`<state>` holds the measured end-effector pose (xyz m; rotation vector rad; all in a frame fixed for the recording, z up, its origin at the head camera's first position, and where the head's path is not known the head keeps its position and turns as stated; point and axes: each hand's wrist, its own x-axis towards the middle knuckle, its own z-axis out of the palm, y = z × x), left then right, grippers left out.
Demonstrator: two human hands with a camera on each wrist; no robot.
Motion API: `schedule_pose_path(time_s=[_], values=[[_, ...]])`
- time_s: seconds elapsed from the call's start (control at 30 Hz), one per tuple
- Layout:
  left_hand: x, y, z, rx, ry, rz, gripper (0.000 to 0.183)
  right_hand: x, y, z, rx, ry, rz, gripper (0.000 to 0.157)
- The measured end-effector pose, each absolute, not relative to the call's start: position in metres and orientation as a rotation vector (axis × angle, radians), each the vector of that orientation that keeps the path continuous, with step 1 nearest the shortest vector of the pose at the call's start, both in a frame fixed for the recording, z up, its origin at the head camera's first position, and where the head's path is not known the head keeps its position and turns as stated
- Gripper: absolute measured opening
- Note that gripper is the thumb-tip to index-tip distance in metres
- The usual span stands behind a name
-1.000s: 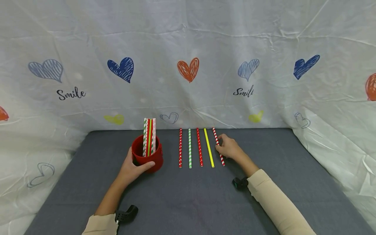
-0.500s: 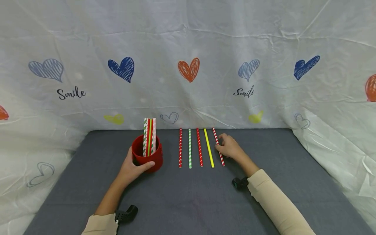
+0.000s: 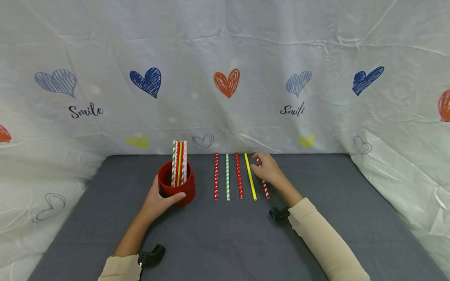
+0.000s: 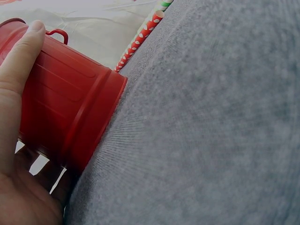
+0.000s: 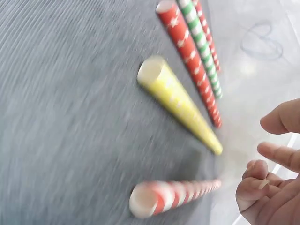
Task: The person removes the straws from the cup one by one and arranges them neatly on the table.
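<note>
My left hand (image 3: 159, 203) grips a small red bucket (image 3: 189, 192), its thumb across the near side in the head and left wrist views. Several patterned paper straws (image 3: 179, 164) stand in the bucket. My right hand (image 3: 268, 170) is over the upper part of a red-and-white striped straw (image 3: 265, 190), close to a yellow straw (image 3: 250, 181). In the right wrist view its thumb and forefinger are apart with nothing between them, and the other fingers are curled.
Left of the yellow straw lie a red star-patterned straw (image 3: 239, 179), a green-and-white striped straw (image 3: 227, 179) and a red dotted straw (image 3: 216, 179). Grey cloth (image 3: 218, 242) covers the table. A white curtain (image 3: 190, 50) with printed hearts hangs behind.
My right hand has come away from the middle of the striped straw and moved up and left, toward the yellow straw. The left hand and bucket have stayed put.
</note>
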<state>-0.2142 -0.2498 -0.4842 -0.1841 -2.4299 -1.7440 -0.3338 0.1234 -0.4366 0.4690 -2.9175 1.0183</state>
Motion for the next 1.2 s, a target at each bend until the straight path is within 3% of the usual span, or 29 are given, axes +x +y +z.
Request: schedule_pose_path(time_s=[0.83, 1.2], values=[[-0.209, -0.244, -0.471, -0.158, -2.446, -1.754, 0.097, -0.318, 0.022, -0.393, 0.945, -2.679, 1.235, 0.022], [-0.217, -0.250, -0.485, -0.193, -2.428, -1.737, 0.096, -0.305, -0.017, -0.388, 1.024, -2.708, 1.333, 0.027]])
